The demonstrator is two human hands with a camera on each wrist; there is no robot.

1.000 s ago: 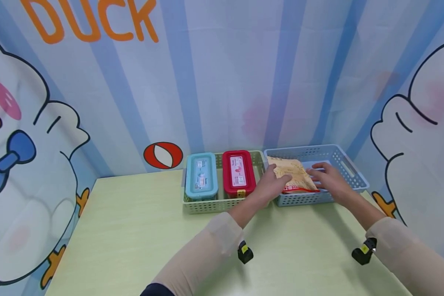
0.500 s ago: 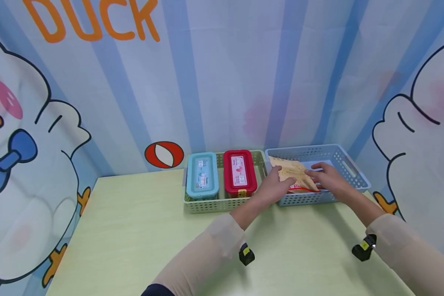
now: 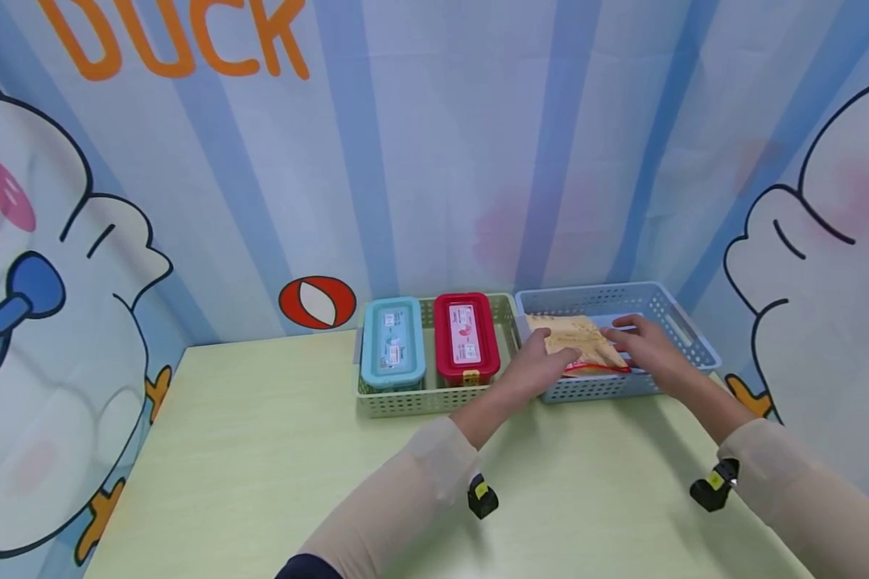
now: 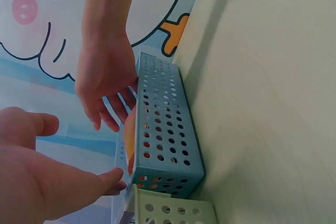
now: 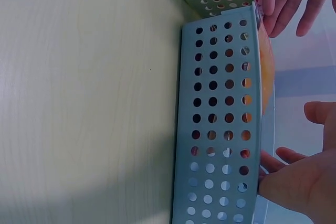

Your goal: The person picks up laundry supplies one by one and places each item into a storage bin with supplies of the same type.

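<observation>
A tan packet with a red lower edge (image 3: pixel 582 346) lies face up in the blue perforated basket (image 3: pixel 601 390). My left hand (image 3: pixel 532 370) is at the packet's left side, its thumb apart from the fingers and reaching over the packet's near left part in the head view. On the other side, my right hand (image 3: pixel 648 350) has its fingertips close by the packet's right edge, inside the basket. The left wrist view shows the left hand (image 4: pixel 58 177) with thumb raised away from fairly straight fingers. In the right wrist view, the right hand (image 5: pixel 302 177) dips its fingers behind the basket wall.
Left of the blue basket stands a green basket (image 3: pixel 434 402). It holds a box with a light blue lid (image 3: pixel 394 342) and one with a red lid (image 3: pixel 467 338). Both baskets sit at the back of the pale table (image 3: pixel 275 450), before a striped cartoon curtain (image 3: pixel 449 145).
The packet has shifted slightly right in the basket. Its right part, bent up half a second ago, now lies flatter. Both hands stay beside it, with the left a little lower.
</observation>
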